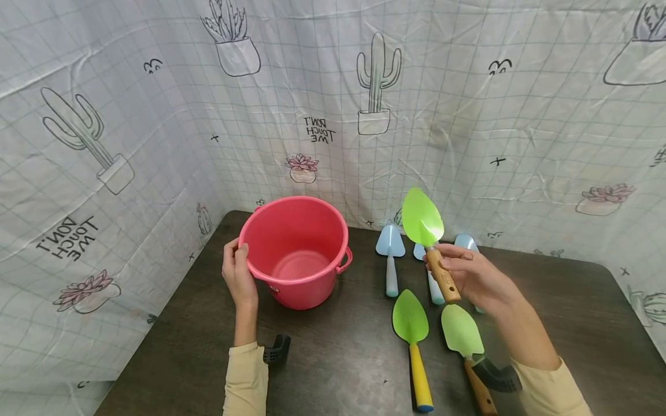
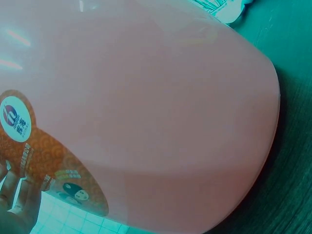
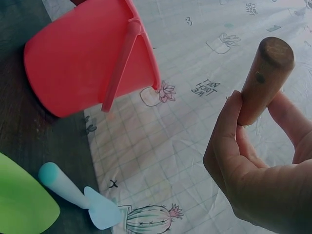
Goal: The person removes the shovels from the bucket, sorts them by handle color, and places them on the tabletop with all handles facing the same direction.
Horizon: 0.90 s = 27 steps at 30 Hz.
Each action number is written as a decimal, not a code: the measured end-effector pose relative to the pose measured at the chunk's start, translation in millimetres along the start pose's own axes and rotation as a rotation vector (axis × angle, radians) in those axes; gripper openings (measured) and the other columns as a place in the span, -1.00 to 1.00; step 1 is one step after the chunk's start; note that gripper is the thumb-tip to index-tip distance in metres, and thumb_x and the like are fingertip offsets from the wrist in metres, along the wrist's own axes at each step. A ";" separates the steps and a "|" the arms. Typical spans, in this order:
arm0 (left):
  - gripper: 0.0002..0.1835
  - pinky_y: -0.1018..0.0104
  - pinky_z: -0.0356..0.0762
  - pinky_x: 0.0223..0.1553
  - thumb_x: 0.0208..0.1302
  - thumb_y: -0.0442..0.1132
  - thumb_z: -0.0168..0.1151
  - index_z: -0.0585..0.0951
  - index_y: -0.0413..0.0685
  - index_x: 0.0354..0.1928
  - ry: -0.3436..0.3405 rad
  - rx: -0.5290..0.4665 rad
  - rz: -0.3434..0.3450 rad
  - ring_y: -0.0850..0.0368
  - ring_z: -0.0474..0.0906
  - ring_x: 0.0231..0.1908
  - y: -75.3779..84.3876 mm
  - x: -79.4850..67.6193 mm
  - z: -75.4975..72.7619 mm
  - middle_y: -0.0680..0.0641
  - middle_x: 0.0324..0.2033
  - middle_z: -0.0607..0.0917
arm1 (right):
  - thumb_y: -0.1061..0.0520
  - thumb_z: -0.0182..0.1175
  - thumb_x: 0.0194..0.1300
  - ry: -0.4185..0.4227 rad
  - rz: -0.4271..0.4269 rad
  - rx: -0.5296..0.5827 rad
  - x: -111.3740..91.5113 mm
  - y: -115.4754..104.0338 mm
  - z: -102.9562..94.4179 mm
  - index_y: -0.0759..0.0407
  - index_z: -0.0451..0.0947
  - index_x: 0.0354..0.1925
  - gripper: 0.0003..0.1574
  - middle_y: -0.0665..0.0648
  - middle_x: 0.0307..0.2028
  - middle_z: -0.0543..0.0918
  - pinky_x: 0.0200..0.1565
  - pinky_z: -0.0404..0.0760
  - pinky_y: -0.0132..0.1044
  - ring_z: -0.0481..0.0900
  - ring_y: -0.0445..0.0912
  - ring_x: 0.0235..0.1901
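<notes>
My left hand (image 1: 240,277) holds the left rim of a red plastic bucket (image 1: 308,293), with the thumb over the edge. The bucket stands tilted, its mouth facing me; only its bottom shows inside. In the left wrist view the bucket's outer wall (image 2: 165,107) fills most of the picture, with fingers (image 2: 29,204) by a printed label. Above the tabletop, my right hand (image 1: 484,274) pinches a garden trowel (image 1: 422,219) by its wooden handle, the bright green blade pointing up and away. The right wrist view shows the handle (image 3: 265,83) between thumb and fingers.
Three pale blue trowels lie behind the right hand, one in plain sight (image 1: 390,245), two partly covered. Nearer lie a green trowel with a yellow handle (image 1: 420,375) and a light green trowel (image 1: 462,332) with a wooden handle. Patterned cloth (image 1: 442,115) hangs behind the dark table (image 1: 338,370).
</notes>
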<state>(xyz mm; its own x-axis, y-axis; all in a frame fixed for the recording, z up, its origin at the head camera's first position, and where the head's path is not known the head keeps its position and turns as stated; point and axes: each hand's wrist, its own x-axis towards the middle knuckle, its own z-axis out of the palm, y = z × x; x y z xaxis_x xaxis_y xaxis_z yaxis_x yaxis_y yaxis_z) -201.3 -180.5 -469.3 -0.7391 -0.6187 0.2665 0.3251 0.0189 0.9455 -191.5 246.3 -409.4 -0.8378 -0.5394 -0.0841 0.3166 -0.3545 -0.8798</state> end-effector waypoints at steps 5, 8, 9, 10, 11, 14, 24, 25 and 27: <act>-0.63 0.28 0.52 -0.20 0.48 -0.19 0.04 0.61 -0.34 0.09 0.000 -0.005 -0.003 -0.13 0.55 -0.18 0.9 0.0 0.0 -0.36 -0.04 0.64 | 0.38 -0.15 0.57 -0.028 -0.004 0.014 -4.8 5.2 -3.5 0.10 0.67 0.10 -0.51 0.09 0.00 0.75 -0.05 0.66 -0.29 0.70 -0.11 -0.10; -0.63 0.28 0.52 -0.20 0.48 -0.19 0.04 0.61 -0.34 0.10 -0.001 -0.004 -0.007 -0.14 0.55 -0.17 1.2 -0.6 -0.1 -0.36 -0.03 0.64 | 0.38 -0.14 0.57 -0.021 -0.002 0.009 -7.3 7.7 -6.4 0.10 0.67 0.10 -0.52 0.09 0.01 0.74 -0.05 0.65 -0.30 0.69 -0.11 -0.10; -0.63 0.28 0.52 -0.19 0.48 -0.19 0.03 0.61 -0.33 0.10 -0.001 -0.002 -0.008 -0.15 0.54 -0.16 1.3 -0.8 -0.1 -0.35 -0.02 0.64 | 0.38 -0.14 0.57 -0.020 -0.002 0.003 -8.1 8.4 -7.4 0.10 0.67 0.10 -0.52 0.09 0.01 0.74 -0.05 0.65 -0.30 0.69 -0.12 -0.10; -0.62 0.28 0.52 -0.19 0.48 -0.19 0.03 0.61 -0.33 0.11 -0.002 -0.001 -0.010 -0.15 0.54 -0.16 1.3 -1.0 -0.2 -0.35 -0.02 0.64 | 0.38 -0.14 0.57 -0.021 -0.002 0.002 -8.9 9.3 -8.9 0.10 0.67 0.11 -0.52 0.09 0.02 0.74 -0.05 0.65 -0.30 0.69 -0.11 -0.10; -0.62 0.28 0.52 -0.19 0.48 -0.18 0.03 0.61 -0.33 0.11 -0.003 0.000 -0.012 -0.15 0.54 -0.15 1.5 -1.2 -0.2 -0.35 -0.01 0.64 | 0.38 -0.13 0.57 -0.024 -0.003 -0.003 -9.7 10.2 -10.3 0.11 0.66 0.11 -0.52 0.10 0.02 0.73 -0.05 0.65 -0.29 0.68 -0.11 -0.10; -0.62 0.29 0.52 -0.19 0.49 -0.18 0.03 0.61 -0.33 0.11 -0.005 0.004 -0.015 -0.16 0.54 -0.15 1.6 -1.5 -0.5 -0.34 -0.01 0.64 | 0.39 -0.14 0.56 -0.028 -0.009 -0.034 -12.6 13.3 -14.0 0.09 0.67 0.12 -0.51 0.08 0.01 0.73 -0.04 0.64 -0.29 0.68 -0.12 -0.09; -0.62 0.28 0.52 -0.19 0.49 -0.18 0.04 0.61 -0.32 0.12 -0.007 0.000 -0.013 -0.15 0.54 -0.15 0.2 -1.0 -1.2 -0.34 -0.01 0.64 | 0.34 -0.11 0.60 0.035 0.034 -0.111 -30.6 20.1 -29.0 -0.05 0.70 0.12 -0.48 -0.03 0.02 0.73 -0.02 0.63 -0.27 0.65 -0.15 -0.02; -0.62 0.28 0.53 -0.19 0.49 -0.18 0.04 0.61 -0.32 0.12 -0.007 0.001 -0.013 -0.15 0.54 -0.16 0.1 -0.9 -1.3 -0.34 -0.01 0.64 | 0.34 -0.12 0.60 0.036 0.038 -0.122 -33.0 20.6 -30.6 -0.05 0.70 0.13 -0.48 -0.02 0.02 0.73 0.00 0.63 -0.27 0.65 -0.16 -0.02; -0.62 0.28 0.52 -0.19 0.49 -0.17 0.04 0.61 -0.32 0.11 -0.007 0.001 -0.014 -0.14 0.55 -0.16 -0.1 -0.7 -1.4 -0.33 -0.02 0.64 | 0.33 -0.13 0.61 0.035 0.045 -0.144 -37.8 21.4 -34.0 -0.06 0.70 0.14 -0.47 -0.02 0.04 0.73 0.03 0.61 -0.28 0.65 -0.15 0.01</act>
<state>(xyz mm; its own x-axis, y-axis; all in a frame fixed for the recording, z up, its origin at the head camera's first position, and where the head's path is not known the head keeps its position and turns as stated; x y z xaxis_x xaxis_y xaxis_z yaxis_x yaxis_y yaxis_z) -200.0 -181.2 -469.8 -0.7480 -0.6131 0.2542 0.3139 0.0107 0.9494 -168.1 285.1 -441.0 -0.8400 -0.5245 -0.1392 0.2894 -0.2159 -0.9326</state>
